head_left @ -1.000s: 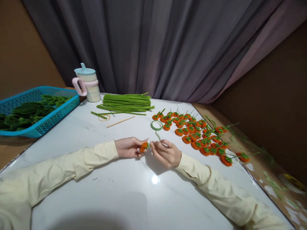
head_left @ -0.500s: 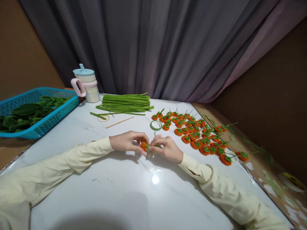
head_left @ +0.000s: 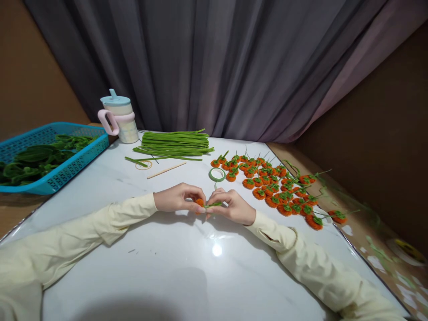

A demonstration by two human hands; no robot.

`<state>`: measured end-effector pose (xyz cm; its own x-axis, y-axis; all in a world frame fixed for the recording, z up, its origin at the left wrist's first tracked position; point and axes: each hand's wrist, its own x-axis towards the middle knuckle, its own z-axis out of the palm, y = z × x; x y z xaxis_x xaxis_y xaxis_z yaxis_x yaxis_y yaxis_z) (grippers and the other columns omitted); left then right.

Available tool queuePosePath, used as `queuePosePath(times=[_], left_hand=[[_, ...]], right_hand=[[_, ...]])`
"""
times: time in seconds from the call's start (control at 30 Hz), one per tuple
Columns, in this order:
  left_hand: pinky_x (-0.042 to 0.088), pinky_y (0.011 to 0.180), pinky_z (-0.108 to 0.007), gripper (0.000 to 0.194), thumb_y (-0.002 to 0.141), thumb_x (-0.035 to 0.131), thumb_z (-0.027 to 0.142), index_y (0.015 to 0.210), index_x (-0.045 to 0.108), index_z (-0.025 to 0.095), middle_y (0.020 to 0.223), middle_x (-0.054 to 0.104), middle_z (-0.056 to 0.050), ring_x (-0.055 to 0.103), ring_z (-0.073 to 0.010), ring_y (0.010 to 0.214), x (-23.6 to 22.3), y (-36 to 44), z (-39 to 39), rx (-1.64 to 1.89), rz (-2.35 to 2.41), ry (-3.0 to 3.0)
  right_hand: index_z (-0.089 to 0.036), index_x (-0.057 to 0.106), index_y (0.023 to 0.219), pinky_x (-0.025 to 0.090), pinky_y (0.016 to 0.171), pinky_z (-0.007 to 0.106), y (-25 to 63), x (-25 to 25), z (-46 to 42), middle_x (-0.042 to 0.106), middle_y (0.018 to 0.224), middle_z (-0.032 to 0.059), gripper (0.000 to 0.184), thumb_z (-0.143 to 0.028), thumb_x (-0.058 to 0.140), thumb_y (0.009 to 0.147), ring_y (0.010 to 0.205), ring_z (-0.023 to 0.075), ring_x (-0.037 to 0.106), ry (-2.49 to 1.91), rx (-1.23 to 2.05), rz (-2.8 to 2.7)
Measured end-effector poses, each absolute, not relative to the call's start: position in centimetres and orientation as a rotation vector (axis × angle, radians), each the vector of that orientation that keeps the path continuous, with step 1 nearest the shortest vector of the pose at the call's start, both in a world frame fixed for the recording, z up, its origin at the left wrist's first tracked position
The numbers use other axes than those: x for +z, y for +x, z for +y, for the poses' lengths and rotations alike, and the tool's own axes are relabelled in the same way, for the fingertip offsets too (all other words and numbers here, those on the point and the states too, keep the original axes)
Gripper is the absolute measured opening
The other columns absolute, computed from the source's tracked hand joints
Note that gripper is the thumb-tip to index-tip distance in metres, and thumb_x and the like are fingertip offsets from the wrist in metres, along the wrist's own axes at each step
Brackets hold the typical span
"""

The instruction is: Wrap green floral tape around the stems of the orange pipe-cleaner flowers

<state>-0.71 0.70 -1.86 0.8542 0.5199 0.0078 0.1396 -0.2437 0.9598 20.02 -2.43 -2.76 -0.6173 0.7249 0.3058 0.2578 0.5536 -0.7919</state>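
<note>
My left hand (head_left: 180, 196) has its thumb and fingers closed round a small orange pipe-cleaner pumpkin (head_left: 199, 203), which is partly covered by them. A green stem (head_left: 214, 204) runs from the pumpkin towards my right hand (head_left: 234, 206), whose thumb and forefinger pinch around it. A thin pale-green strip leads from a roll of green tape (head_left: 217, 174) down to my right fingers; its end there is hidden. Just right of the roll lie many similar orange pumpkins (head_left: 272, 202) with green tops and stems.
Behind my hands lie a bundle of green pipe cleaners (head_left: 175, 144), a wooden stick (head_left: 166, 170) and a rubber band (head_left: 143, 165). A handled tumbler (head_left: 124, 118) stands back left, beside a blue basket (head_left: 67, 171) of green pieces. Scraps (head_left: 376, 263) lie off the right edge.
My left thumb and fingers have closed further over the orange pumpkin, so less of it shows. More of the green stem is visible at my right fingertips. Everything else stays put.
</note>
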Motion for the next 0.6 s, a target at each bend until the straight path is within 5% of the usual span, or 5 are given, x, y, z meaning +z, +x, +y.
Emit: queuePosePath(times=[0.27,0.6], left_hand=[[0.04,0.061,-0.02,0.021,0.073,0.069,0.029,0.079,0.06,0.011,0.07,0.061,-0.001,0.053,-0.0097,0.064,-2.1,-0.7,0.9,0.36,0.549,1.556],[0.038,0.06,-0.023,0.023,0.067,0.074,0.028,0.071,0.061,0.009,0.067,0.058,-0.003,0.051,-0.0109,0.062,-3.2,-0.2,0.6,0.405,0.582,0.985]], right_hand=[[-0.015,0.066,0.075,0.037,0.077,0.034,20.1,-2.8,-2.4,0.067,0.068,0.0042,0.025,-0.035,0.056,0.086,0.063,0.012,0.055,-0.688,0.641,-2.25],[-0.011,0.055,0.092,0.041,0.077,0.036,20.2,-3.8,-2.5,0.061,0.063,0.0037,0.017,-0.005,0.04,0.088,0.072,0.0154,0.054,-0.441,-0.382,-2.329]])
